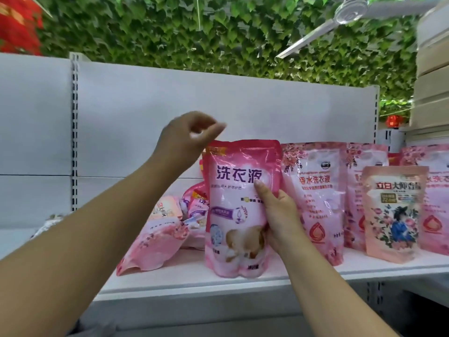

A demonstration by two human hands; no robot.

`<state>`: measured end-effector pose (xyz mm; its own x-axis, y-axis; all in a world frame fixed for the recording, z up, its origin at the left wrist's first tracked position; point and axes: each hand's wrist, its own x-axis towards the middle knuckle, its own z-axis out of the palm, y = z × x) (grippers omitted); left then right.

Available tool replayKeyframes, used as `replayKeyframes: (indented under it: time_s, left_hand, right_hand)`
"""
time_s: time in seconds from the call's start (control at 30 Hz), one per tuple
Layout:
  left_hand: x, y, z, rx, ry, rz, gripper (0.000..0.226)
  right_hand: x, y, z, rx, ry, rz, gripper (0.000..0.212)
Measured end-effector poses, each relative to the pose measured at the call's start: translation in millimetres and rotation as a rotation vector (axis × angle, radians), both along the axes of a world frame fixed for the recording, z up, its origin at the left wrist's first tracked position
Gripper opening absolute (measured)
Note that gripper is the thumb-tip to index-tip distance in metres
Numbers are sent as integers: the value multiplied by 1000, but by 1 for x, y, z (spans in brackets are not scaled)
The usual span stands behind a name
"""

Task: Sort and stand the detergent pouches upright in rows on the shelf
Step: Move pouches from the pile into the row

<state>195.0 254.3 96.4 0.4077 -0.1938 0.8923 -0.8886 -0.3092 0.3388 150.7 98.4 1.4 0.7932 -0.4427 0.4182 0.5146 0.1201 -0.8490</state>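
A tall pink detergent pouch with a puppy picture stands upright near the front of the white shelf. My right hand grips its right edge, thumb across the front. My left hand hovers just above the pouch's top left corner, fingers loosely curled, holding nothing. To the right, pink floral pouches stand in a row, with a smaller peach pouch in front. To the left, several pouches lie in a heap.
The shelf's white back panel rises behind the pouches, with a slotted upright at left. Stacked cardboard boxes stand at the upper right. Green artificial leaves and a ceiling fan are overhead.
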Motion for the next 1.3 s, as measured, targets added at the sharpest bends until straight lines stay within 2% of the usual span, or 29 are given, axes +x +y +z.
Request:
replayKeyframes:
  time_s: [0.03,0.1,0.17,0.2,0.3,0.37,0.43,0.5,0.7,0.87,0.97,1.07,1.17,1.23,1.3]
  left_hand:
    - [3,2,-15,-25,117,-24,43]
    - [7,0,-55,30,501,-168,72]
    - [4,-4,-87,63,771,-371,71]
    - [3,-4,-96,104,791,-416,67]
    - [0,-3,-99,294,740,-489,56]
    - [1,-9,-98,331,757,-502,58]
    - [7,-22,-104,227,739,-387,64]
    - [12,-34,-111,119,704,-298,67]
    - [21,-59,-116,120,713,-292,61]
    - [20,-66,-119,127,687,-288,67]
    - [11,-54,-120,294,577,-152,66]
    - [-3,-21,-122,476,365,62,66]
    - [-15,25,-121,421,146,294,63]
    - [-16,49,-121,354,123,354,58]
    - [-5,60,-127,452,170,434,64]
  right_hand:
    - [3,-2,-3,-61,15,-57,32]
    - [0,0,-9,-171,56,-80,68]
    - [0,-2,-21,-238,163,-11,111]
    - [-1,-3,-28,-277,219,30,119]
    - [-6,-10,-38,-398,316,80,112]
    - [-4,-14,-32,-435,349,29,101]
    - [-2,-12,-26,-458,343,-44,73]
    - [4,-12,-23,-469,347,-105,62]
    - [18,-21,-28,-391,377,-198,65]
    - [17,-24,-30,-423,365,-256,58]
    - [12,-22,-32,-472,369,-292,55]
    - [3,-19,-35,-587,329,-307,47]
    - [-10,-15,-41,-739,260,-330,50]
    - [-19,-11,-45,-859,211,-444,56]
    - [-25,-2,-44,-964,136,-570,55]
